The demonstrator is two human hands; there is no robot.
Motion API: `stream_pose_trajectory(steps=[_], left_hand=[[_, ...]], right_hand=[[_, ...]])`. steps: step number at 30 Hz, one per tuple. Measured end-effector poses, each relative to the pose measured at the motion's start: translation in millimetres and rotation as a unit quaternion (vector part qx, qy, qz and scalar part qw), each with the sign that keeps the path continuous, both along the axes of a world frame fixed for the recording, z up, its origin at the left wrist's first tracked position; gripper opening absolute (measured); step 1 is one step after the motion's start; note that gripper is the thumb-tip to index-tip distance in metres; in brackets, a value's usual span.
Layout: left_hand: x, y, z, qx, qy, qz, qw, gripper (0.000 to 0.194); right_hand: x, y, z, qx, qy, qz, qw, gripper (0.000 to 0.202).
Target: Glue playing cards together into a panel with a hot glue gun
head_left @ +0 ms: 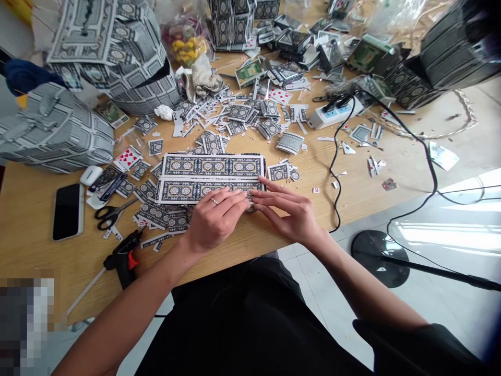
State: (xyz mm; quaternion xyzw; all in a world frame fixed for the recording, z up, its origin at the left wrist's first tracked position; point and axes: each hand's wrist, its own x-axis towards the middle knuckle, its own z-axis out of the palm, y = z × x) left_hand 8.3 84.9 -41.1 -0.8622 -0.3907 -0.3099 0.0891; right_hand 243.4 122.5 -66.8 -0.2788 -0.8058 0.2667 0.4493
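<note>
A rectangular panel of playing cards, two rows of dark patterned card backs with pale borders, lies on the table in front of me. My left hand is closed at its near edge, fingers bent over the top and a ring on one finger. At the panel's right end, my right hand has its fingers on the top face and its thumb at the near edge. The fingertips of both hands nearly meet at the near right corner. Whatever lies beneath the fingers is hidden.
Loose and cut cards litter the table behind the panel. To the left are scissors, a glue gun, a phone and woven card baskets. A power strip with black cables stands at the right.
</note>
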Motion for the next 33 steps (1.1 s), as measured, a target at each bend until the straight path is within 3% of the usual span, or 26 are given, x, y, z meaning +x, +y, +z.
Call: stream_pose_trajectory(steps=[6,13,19,22,27,33], left_hand=[[0.9,-0.8,2.0,-0.020,-0.031,0.007,0.999,0.018],[-10.3,-5.9,6.6,-0.071,-0.066,-0.025,0.995,0.027],[-21.8,-15.9,20.8,-0.065,-0.103,0.032,0.992,0.015],[-25.4,-24.9,25.8,-0.077,-0.105,0.049,0.990,0.012],[-22.6,-44.7,26.2,-0.102,-0.081,0.059,0.990,0.031],[-19.8,-67.4,27.0,-0.128,-0.072,0.073,0.987,0.042]], right_hand=[[4.2,0.0,4.7,-0.047,-0.003,0.015,0.999,0.030],[3.0,-0.6,2.7,-0.041,0.008,0.013,0.999,0.030],[0.9,-2.8,2.3,-0.035,0.004,0.002,0.999,0.027],[-3.5,-4.9,5.0,-0.014,-0.002,-0.020,1.000,0.018],[-16.7,-4.3,10.3,0.086,-0.059,-0.060,0.993,0.018],[-25.1,-0.4,10.5,0.147,-0.080,-0.035,0.985,0.022]])
